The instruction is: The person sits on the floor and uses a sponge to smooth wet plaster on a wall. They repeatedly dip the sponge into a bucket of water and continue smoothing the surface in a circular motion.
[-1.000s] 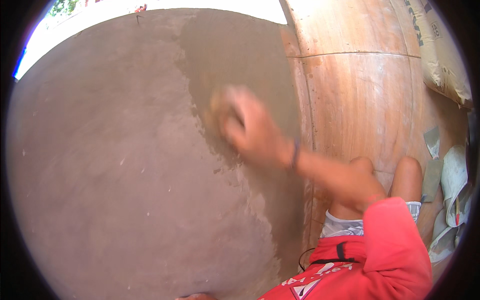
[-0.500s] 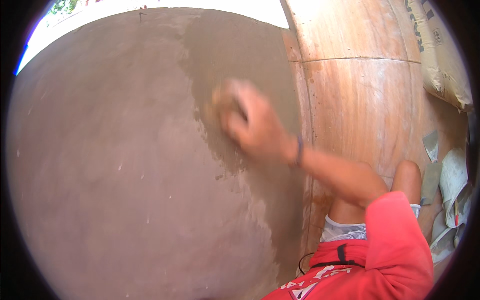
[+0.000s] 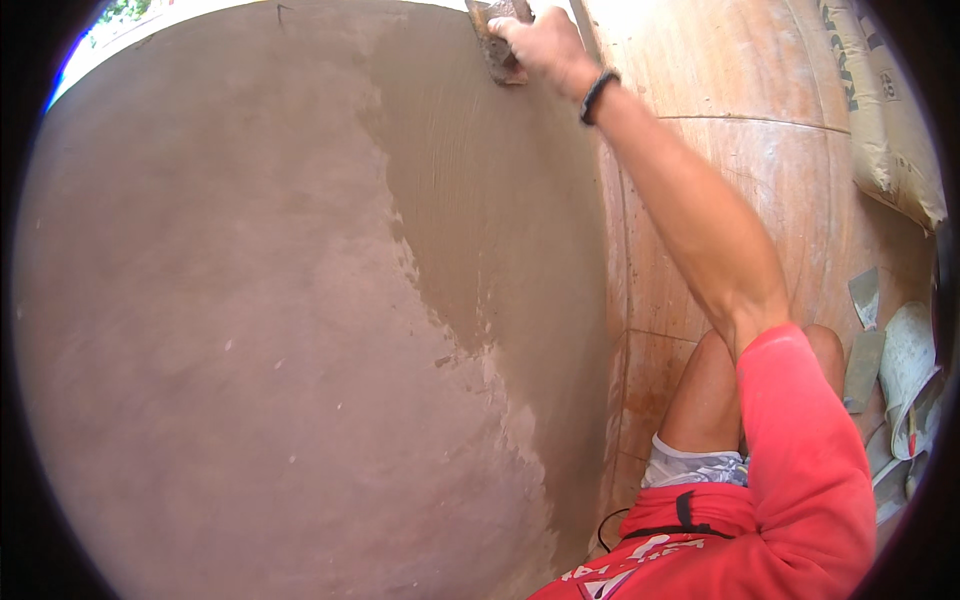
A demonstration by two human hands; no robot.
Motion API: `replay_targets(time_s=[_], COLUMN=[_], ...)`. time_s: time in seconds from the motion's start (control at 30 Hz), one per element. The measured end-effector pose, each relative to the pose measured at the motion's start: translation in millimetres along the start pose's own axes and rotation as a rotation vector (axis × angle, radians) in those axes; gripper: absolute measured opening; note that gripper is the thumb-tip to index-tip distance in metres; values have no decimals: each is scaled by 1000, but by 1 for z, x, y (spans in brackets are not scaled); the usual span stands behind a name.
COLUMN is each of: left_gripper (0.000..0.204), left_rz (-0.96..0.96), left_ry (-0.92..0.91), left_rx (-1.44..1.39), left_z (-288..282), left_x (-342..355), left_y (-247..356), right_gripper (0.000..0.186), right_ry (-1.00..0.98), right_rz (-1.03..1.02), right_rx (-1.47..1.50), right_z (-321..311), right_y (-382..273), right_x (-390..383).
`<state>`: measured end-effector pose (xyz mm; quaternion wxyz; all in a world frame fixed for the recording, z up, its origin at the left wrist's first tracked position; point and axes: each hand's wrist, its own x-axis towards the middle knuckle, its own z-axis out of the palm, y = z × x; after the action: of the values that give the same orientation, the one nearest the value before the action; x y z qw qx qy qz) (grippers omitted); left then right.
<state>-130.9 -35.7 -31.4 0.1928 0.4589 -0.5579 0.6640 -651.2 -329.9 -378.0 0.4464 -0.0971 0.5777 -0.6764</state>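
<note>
My right hand [image 3: 552, 48], a dark band at its wrist, is closed round a small, plaster-caked hand float [image 3: 492, 48]. The arm is stretched far out toward the top of the view. The float lies against the plastered wall [image 3: 230, 300] near its far upper edge. Under and behind it runs a strip of darker, wet-looking plaster [image 3: 450, 190], with fine streaks and a ragged border against the paler plaster to its left. My fingers partly hide the float's grip. My left hand is out of view.
Streaked orange-brown tiles [image 3: 725, 220] cover the floor right of the wall. Paper sacks [image 3: 885, 120] lie at the far right. Nearer are a scraper blade [image 3: 865, 297], a flat grey-green plate [image 3: 863, 370] and a whitish, plaster-smeared container [image 3: 908, 350]. My bent knees are over the tiles.
My right hand has swept the float from mid-wall up and away to the far upper edge. The arm has straightened. The left hand stays out of view.
</note>
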Motion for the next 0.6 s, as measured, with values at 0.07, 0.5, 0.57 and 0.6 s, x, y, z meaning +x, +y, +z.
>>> replay_targets(time_s=[0.07,0.5,0.57,0.6], left_gripper=[50,55,56,56], left_rz=[37,263,306,326], left_ry=[-5,-12,-15,-16], left_rx=[40,250,282,320], left_z=[6,26,27,18], left_x=[-8,-39,-33,-32], left_y=[-28,-129,-120,-113], right_gripper=[42,45,41,43], right_ry=[128,154,100,-7], right_rz=[-381,-580,-463,-554], right_rx=[-22,122,82,84], right_z=[24,18,36,46], right_y=[37,5,12,20], right_x=[-34,-55,-68,-98])
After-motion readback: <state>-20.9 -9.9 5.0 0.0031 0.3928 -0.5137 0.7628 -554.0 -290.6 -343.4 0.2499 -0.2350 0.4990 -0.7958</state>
